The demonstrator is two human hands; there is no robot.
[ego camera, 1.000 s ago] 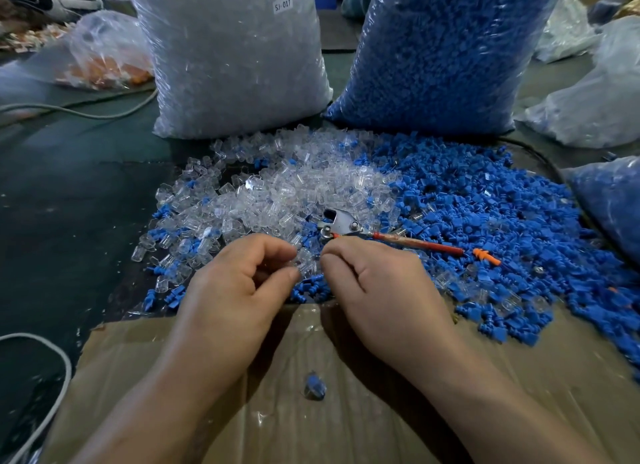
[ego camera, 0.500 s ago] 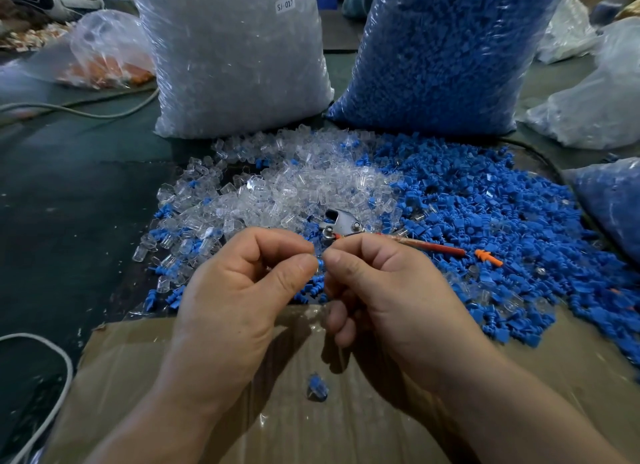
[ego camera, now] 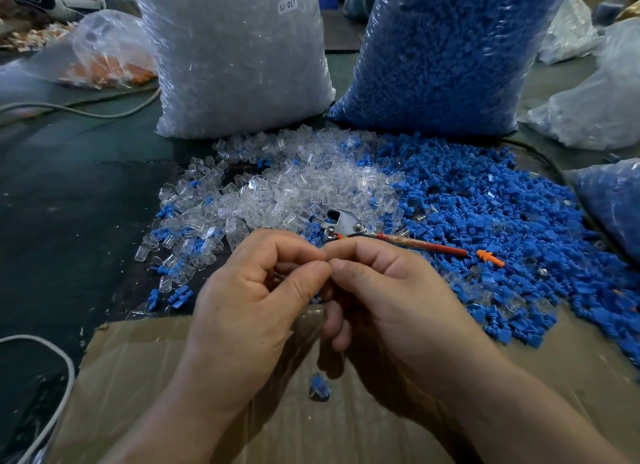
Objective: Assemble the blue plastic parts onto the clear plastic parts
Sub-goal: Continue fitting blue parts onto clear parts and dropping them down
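A heap of clear plastic parts (ego camera: 294, 193) lies on the dark table, with a heap of blue plastic parts (ego camera: 491, 221) to its right. My left hand (ego camera: 256, 300) and my right hand (ego camera: 398, 297) meet fingertip to fingertip above the cardboard's far edge, thumbs and forefingers pinched together. What they pinch is hidden by the fingers. One assembled blue-and-clear piece (ego camera: 319, 387) lies on the cardboard sheet (ego camera: 145, 377) below my hands.
A big bag of clear parts (ego camera: 235, 58) and a big bag of blue parts (ego camera: 446, 51) stand behind the heaps. Red-handled pliers (ego camera: 381, 236) and an orange plug (ego camera: 490, 257) lie among the parts. More bags sit right and left; a white cable (ego camera: 52, 370) curls at lower left.
Both hands rose a little from the edge of the heaps and drew together, fingertips now touching. The piece on the cardboard has not moved.
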